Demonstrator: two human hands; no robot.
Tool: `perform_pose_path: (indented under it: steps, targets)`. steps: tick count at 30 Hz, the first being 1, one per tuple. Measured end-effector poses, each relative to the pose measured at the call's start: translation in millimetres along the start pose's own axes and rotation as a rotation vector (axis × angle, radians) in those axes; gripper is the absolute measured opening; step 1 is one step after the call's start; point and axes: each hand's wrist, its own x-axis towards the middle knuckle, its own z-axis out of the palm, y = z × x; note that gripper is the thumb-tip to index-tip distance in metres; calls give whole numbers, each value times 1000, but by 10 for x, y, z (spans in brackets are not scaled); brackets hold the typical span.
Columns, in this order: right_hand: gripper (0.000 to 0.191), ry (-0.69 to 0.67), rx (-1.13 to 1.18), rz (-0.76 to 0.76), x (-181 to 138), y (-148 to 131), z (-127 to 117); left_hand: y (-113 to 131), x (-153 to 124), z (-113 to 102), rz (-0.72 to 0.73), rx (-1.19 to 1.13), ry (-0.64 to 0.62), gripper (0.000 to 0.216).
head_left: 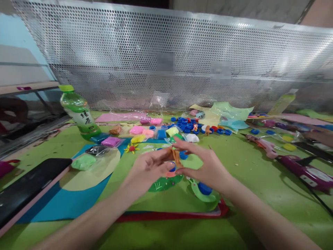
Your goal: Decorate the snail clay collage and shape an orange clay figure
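Your right hand [208,163] has thumb and forefinger apart around the orange-brown piece [178,159]. Your left hand [151,164] meets it too, can't tell if clamped

The left hand [149,167] and right hand [208,166] meet at an orange-brown piece [178,159] above a light green sheet [161,204]. Coloured packets [136,130] lie beyond; a green-capped bottle [79,116] stands leftward, a purple-bodied tool [303,171] lies rightward, and a perforated metal screen [125,52] rises behind.
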Motion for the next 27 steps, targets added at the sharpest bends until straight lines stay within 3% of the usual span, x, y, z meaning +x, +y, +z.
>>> perform_pose_path:
  steps: [2,5,8,12,15,21,27]
  targets:
    - [45,-29,-76,-47,-10,33,42,-20,-5,38,19,72,-79,29]
    - [24,-34,-178,-134,-17,70,76,-36,-14,94,13,228,-54,22]
    - [30,-88,-234,-239,-20,71,53,-33,-7,96,36,208,39,18]
    - [51,-62,-186,-139,-22,33,-31,3,11,29,-12,120,175,24]
    - [49,-58,-159,-121,-16,17,-69,43,8,9,-26,150,149,20]
    - [47,-163,-137,-263,-28,38,30,31,1,87,-39,165,113,15]
    - [22,5,-150,-384,-11,38,64,-57,53,131,-51,-77,58,18]
